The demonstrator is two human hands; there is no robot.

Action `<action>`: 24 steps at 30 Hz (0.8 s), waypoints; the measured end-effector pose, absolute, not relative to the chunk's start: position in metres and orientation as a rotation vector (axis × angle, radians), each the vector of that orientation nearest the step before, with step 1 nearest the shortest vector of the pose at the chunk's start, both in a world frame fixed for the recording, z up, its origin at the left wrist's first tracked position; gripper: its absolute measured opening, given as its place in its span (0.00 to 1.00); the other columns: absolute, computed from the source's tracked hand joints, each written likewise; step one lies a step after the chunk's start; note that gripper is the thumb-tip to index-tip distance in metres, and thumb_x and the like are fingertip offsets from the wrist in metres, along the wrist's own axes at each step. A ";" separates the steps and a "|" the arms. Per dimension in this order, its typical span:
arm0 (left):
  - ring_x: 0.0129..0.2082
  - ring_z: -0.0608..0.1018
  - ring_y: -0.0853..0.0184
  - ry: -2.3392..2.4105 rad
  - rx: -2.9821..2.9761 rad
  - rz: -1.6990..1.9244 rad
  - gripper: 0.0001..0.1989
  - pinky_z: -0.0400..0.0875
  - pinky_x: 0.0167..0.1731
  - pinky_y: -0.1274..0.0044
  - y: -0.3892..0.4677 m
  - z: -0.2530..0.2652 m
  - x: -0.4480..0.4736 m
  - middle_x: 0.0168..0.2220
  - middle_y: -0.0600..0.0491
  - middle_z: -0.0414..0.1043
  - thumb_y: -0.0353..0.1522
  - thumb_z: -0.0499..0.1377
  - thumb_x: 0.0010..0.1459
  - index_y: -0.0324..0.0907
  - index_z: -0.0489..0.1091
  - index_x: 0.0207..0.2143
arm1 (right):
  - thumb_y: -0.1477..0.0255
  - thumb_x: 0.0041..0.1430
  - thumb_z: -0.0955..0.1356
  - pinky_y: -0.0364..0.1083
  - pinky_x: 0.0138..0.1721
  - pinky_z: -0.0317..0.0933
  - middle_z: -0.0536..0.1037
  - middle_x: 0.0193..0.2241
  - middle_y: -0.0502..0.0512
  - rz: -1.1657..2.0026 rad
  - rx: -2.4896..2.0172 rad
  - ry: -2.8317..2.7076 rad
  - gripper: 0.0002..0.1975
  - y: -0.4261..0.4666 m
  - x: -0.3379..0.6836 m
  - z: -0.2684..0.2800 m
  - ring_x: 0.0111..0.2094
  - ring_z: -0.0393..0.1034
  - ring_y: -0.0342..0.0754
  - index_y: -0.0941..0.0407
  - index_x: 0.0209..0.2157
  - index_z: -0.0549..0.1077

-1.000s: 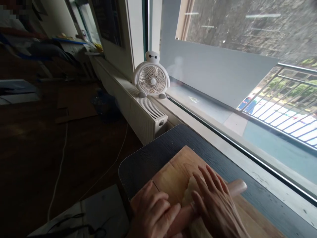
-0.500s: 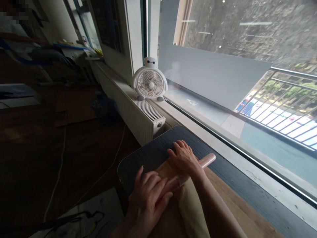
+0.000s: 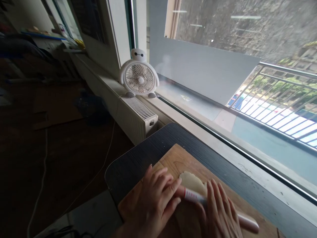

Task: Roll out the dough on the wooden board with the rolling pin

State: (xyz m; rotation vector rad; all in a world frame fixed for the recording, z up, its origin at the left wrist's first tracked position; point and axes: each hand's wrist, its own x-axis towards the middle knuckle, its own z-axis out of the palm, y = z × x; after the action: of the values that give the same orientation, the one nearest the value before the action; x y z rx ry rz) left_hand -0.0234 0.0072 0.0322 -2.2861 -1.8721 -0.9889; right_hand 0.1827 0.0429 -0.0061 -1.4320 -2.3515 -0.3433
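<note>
A wooden rolling pin [image 3: 194, 195] with a pale, red-lettered label lies across flattened dough [image 3: 190, 180]. Its left end is under my left hand [image 3: 158, 195], whose fingers curl over it while the thumb stays on the near side. My right hand [image 3: 220, 210] presses on it further along, fingers together and fairly straight over the top. Beyond my right fingers the pin's bare end sticks out. The dough has a rounded, uneven edge, and its near part is mostly hidden. Beneath everything is a wooden board [image 3: 178, 155].
The board rests on a dark table [image 3: 138, 155] with a rounded corner. A white fan [image 3: 140, 79] stands on the radiator [image 3: 141, 109] beside the window. A white cable [image 3: 44, 165] runs over the dark floor at left, near a large bottle [image 3: 86, 102].
My right hand has moved back toward me and right along with the rolling pin, uncovering the dough's far edge and the board's corner. The view has turned slightly right.
</note>
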 end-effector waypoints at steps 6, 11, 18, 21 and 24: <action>0.54 0.65 0.59 -2.006 -2.218 -0.918 0.15 0.45 0.58 0.53 0.052 0.042 -0.014 0.46 0.51 0.68 0.33 0.51 0.63 0.48 0.66 0.52 | 0.59 0.65 0.48 0.58 0.56 0.50 0.56 0.61 0.57 0.185 -1.872 -2.405 0.27 0.145 0.158 0.047 0.63 0.43 0.55 0.53 0.57 0.61; 0.50 0.67 0.61 -1.951 -2.279 -0.957 0.15 0.46 0.58 0.54 0.032 0.048 -0.013 0.46 0.51 0.69 0.31 0.51 0.62 0.48 0.67 0.50 | 0.61 0.65 0.51 0.58 0.57 0.49 0.56 0.61 0.59 -0.071 -1.650 -2.430 0.26 0.086 0.170 0.022 0.64 0.38 0.56 0.59 0.58 0.59; 0.47 0.69 0.63 -1.875 -2.377 -0.991 0.14 0.48 0.58 0.57 0.008 0.048 -0.012 0.43 0.52 0.70 0.31 0.51 0.61 0.46 0.67 0.49 | 0.57 0.60 0.57 0.62 0.53 0.52 0.59 0.58 0.69 -0.449 -1.349 -2.356 0.36 0.018 0.184 -0.002 0.60 0.49 0.62 0.65 0.62 0.48; 0.45 0.69 0.62 -1.881 -2.332 -0.979 0.13 0.46 0.57 0.55 0.031 0.045 -0.010 0.41 0.52 0.70 0.31 0.51 0.62 0.46 0.68 0.48 | 0.60 0.64 0.54 0.61 0.57 0.47 0.55 0.61 0.64 -0.189 -1.605 -2.417 0.28 0.071 0.167 0.022 0.63 0.41 0.59 0.62 0.59 0.56; 0.44 0.69 0.62 -1.881 -2.286 -0.931 0.11 0.46 0.57 0.54 0.057 0.046 -0.010 0.37 0.52 0.70 0.31 0.50 0.62 0.45 0.70 0.43 | 0.60 0.65 0.49 0.60 0.55 0.50 0.57 0.60 0.63 0.078 -1.814 -2.339 0.27 0.121 0.151 0.044 0.62 0.44 0.58 0.60 0.57 0.62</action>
State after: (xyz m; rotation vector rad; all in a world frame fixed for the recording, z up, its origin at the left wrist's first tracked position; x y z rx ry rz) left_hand -0.0098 0.0565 0.0463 -2.2863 -1.8812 -0.9311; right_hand 0.1507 0.1210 0.0436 -1.8139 -2.3395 0.0776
